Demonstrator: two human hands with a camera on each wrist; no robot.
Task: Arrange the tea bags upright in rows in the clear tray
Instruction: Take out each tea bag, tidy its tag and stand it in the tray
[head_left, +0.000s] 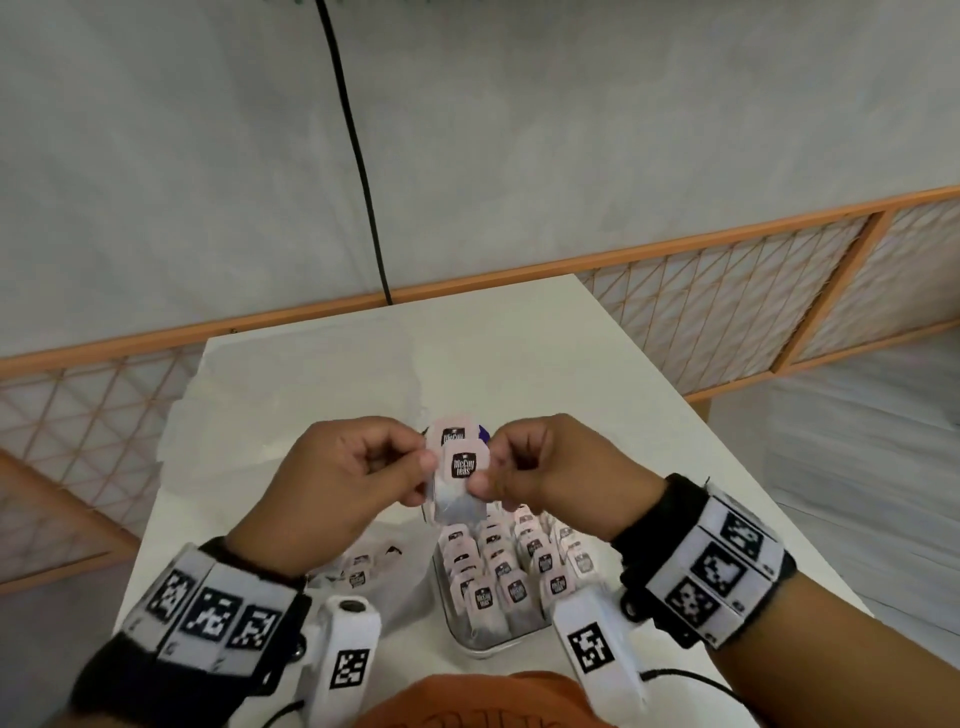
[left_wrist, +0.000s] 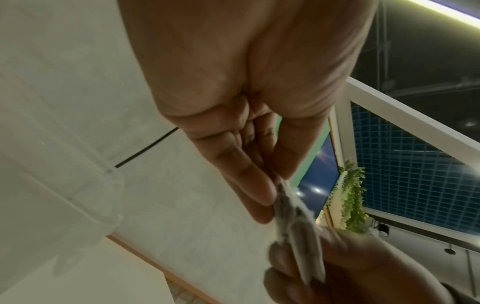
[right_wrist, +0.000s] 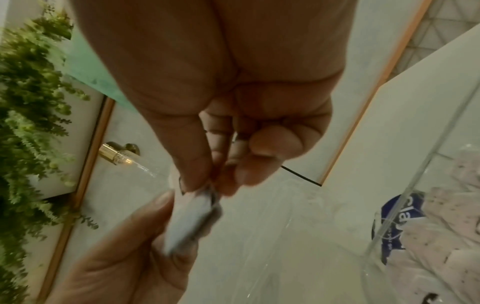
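Cut off at the bottom edge: an orange garment (head_left: 467, 701). Left to right: loose tea bags (head_left: 358, 571) on the worktop (head_left: 322, 374), half hidden by the left hand (head_left: 332, 478); both hands together, pinching two tea bags (head_left: 462, 467) labelled "McCoy Teas" above the clear tray (head_left: 483, 642); right hand (head_left: 550, 467). Upright rows fill the tray. Edge-on and blurred in wrist views.

Pale pink tea bags (head_left: 462, 470) held above rows standing in clear tray (head_left: 480, 644).
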